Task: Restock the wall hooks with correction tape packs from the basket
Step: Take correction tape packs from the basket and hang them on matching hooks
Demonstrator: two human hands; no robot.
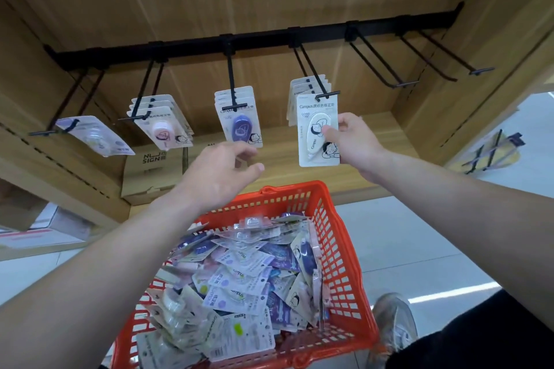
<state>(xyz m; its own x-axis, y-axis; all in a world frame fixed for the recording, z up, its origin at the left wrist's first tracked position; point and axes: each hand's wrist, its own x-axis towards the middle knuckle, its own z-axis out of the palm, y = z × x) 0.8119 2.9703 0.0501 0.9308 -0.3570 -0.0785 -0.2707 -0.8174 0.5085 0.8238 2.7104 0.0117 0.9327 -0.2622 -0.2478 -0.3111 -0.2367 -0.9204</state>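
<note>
Basket (338,263) nearest, red, on the floor between both forearms, heaped with loose packs (239,272).

Rail (192,48) above, read left to right:
- Far-left hook (51,129): one pale pack (96,136), tilted.
- Next hook: pink stack (163,126).
- Middle hook: purple stack (241,126).
- Left hand (221,177) is just under the purple stack, fingers loosely curled, holding nothing. Cannot tell if the fingertips touch the card.
- Fourth hook (326,95): white stack behind. One white pack (318,132) is out front at the hook's tip.
- Right hand (353,141) pinches that pack by its right edge, thumb on the blister face.
- Two hooks further right (401,84) are bare.

Key relation:
- The white pack hangs upright, long axis vertical, hang-hole end up at the crossbar of the fourth hook.
- Cannot tell if the hole is already threaded.
- The hook wire runs from that tip back and up to the rail, away from the person.
- So the likely move is to push the pack rearward along the wire to join its stack.
- The right hand is on it. The left is nearer the basket for the next pick.

Restock is partway, with plenty left in the basket.
</note>
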